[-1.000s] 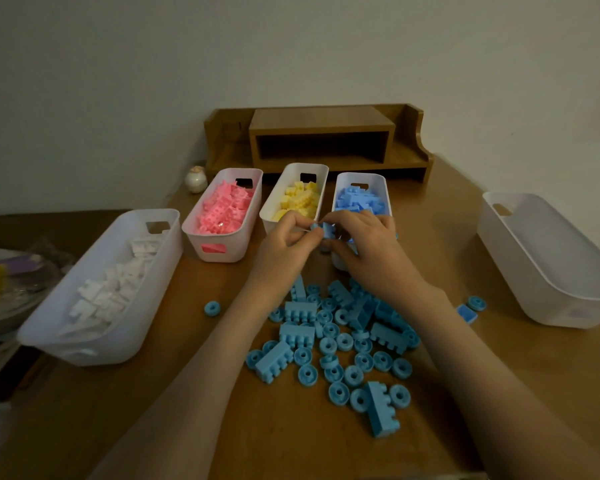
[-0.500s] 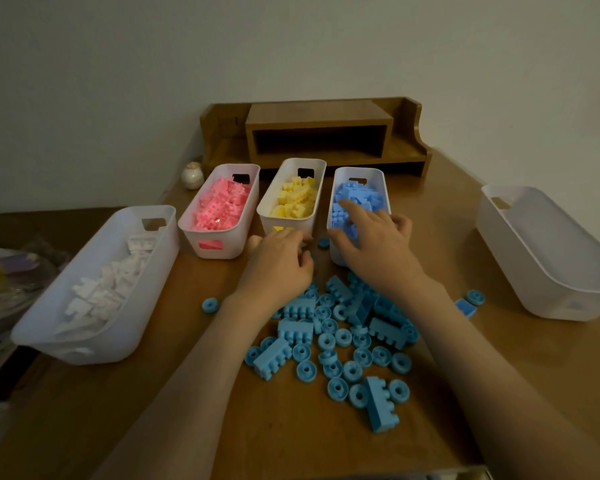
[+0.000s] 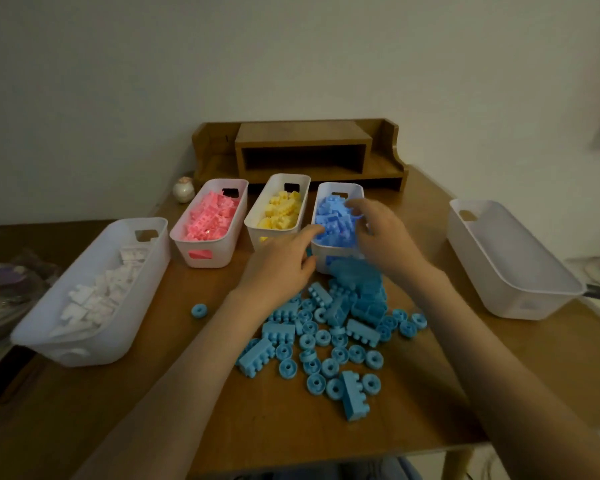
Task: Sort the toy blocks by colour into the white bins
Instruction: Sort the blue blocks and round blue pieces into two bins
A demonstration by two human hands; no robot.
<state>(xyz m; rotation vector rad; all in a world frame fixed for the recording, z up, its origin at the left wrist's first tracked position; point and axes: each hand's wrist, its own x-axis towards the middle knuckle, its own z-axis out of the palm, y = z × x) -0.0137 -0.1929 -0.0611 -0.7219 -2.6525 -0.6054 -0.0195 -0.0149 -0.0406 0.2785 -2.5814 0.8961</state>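
Three small white bins stand in a row: a pink bin (image 3: pixel 205 259) full of pink blocks, a yellow bin (image 3: pixel 254 233) with yellow blocks, and a blue bin (image 3: pixel 355 190) heaped with blue blocks. A pile of blue bricks and rings (image 3: pixel 326 336) lies on the table in front of it. My left hand (image 3: pixel 279 263) rests by the blue bin's near left corner, its forefinger touching the rim. My right hand (image 3: pixel 378 230) hovers over the blue bin, fingers loosely curved and blurred, with nothing visible in them.
A long white bin (image 3: pixel 94 344) of white blocks sits at the left. An empty long white bin (image 3: pixel 499 292) stands at the right table edge. One blue ring (image 3: pixel 199 310) lies apart, left of the pile. A wooden shelf (image 3: pixel 302 150) and a small ornament (image 3: pixel 183 190) stand behind.
Both hands held a small blue piece together above the table. They parted; my right hand moved forward over the blue bin and my left hand shifted to the bin's corner.
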